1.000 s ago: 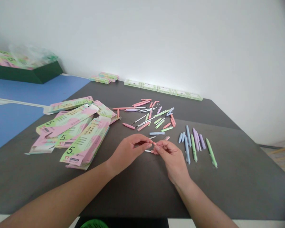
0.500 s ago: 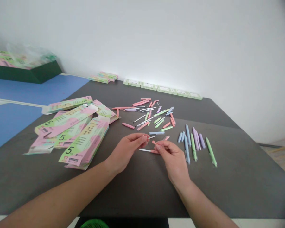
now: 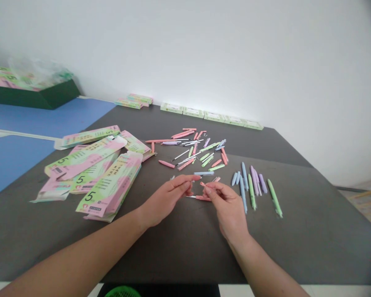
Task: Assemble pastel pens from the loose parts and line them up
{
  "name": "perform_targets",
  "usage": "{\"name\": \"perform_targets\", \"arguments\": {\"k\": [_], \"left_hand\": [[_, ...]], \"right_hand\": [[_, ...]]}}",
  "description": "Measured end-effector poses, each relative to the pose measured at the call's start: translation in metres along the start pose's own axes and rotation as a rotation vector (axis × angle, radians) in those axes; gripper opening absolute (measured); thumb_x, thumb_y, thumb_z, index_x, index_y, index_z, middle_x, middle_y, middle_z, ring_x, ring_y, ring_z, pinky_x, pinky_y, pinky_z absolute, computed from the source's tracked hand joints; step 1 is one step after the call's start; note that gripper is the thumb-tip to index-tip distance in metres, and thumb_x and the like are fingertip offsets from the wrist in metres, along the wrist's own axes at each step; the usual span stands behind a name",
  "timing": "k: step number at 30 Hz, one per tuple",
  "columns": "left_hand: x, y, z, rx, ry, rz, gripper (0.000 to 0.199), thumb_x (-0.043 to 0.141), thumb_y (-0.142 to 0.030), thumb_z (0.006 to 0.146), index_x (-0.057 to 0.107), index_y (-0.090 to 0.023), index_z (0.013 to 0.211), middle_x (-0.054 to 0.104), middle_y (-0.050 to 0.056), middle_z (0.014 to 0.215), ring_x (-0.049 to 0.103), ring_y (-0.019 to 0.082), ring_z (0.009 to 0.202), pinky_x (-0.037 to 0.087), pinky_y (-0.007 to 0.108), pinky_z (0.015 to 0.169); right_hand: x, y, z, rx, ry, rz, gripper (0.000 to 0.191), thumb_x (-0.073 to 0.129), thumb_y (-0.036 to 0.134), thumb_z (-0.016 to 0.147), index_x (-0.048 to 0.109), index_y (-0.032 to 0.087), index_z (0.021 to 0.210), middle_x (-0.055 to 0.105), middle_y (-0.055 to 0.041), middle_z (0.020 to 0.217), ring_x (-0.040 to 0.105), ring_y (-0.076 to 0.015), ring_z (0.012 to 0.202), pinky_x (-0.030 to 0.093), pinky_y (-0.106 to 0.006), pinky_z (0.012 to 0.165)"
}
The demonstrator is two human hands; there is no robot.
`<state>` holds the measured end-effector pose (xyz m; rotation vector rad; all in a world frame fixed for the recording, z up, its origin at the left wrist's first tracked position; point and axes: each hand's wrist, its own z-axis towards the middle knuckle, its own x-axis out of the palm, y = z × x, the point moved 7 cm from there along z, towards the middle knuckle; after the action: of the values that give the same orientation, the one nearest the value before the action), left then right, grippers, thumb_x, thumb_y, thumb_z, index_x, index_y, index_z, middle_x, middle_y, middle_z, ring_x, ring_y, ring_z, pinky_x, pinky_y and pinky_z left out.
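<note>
Mid-desk, at 6 o'clock from the scattered pastel pens (image 3: 217,167), I read the right hand (image 3: 226,205) with its grip narrow, curled on a pink plastic pen barrel (image 3: 200,198). The barrel lies nearly level, its long axis running 9-to-3, with a thin white refill (image 3: 191,196) poking out at 9 toward the left hand (image 3: 166,201). That grip looks narrow too, reaching toward 3; I cannot tell whether it holds anything. Printed cardboard sleeves (image 3: 109,184) lie at 9 on the dark desk (image 3: 185,255).

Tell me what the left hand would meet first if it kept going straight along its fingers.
Probably the pale blue pen barrel lying just past the left hand's fingertips, though depth is hard to judge here.
</note>
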<state>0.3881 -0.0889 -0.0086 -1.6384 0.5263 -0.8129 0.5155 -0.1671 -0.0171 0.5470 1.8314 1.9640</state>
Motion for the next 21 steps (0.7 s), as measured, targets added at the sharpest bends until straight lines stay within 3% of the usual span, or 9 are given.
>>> {"name": "perform_targets", "arguments": {"k": [4,13,21], "left_hand": [[0.0,-0.01,0.0,0.073,0.014,0.31,0.035,0.049,-0.031,0.086,0.059,-0.021,0.118,0.062,0.002,0.09,0.054,0.014,0.085,0.04,0.027,0.083],[-0.005,-0.021,0.002,0.16,-0.035,0.575,0.021,0.053,-0.031,0.083,0.067,-0.018,0.093,0.067,0.002,0.088,0.06,0.014,0.081,0.044,0.024,0.075],[-0.004,-0.037,-0.001,0.279,0.02,0.769,0.018,0.055,-0.026,0.082,0.067,-0.019,0.094,0.07,0.0,0.086,0.061,0.012,0.075,0.045,0.022,0.07]], "right_hand": [[0.001,0.008,-0.001,-0.048,0.023,-0.081,0.013,0.065,0.032,0.077,0.069,0.022,0.084,0.064,-0.0003,0.079,0.063,-0.0147,0.07,0.055,-0.031,0.07],[0.0,0.015,0.001,-0.126,0.063,-0.186,0.01,0.062,0.03,0.08,0.07,0.023,0.081,0.062,-0.001,0.084,0.064,-0.0145,0.071,0.055,-0.028,0.066],[0.001,0.024,0.002,-0.195,0.143,-0.299,0.012,0.059,0.027,0.082,0.069,0.022,0.078,0.063,-0.0021,0.082,0.061,-0.0144,0.074,0.053,-0.027,0.069]]}}
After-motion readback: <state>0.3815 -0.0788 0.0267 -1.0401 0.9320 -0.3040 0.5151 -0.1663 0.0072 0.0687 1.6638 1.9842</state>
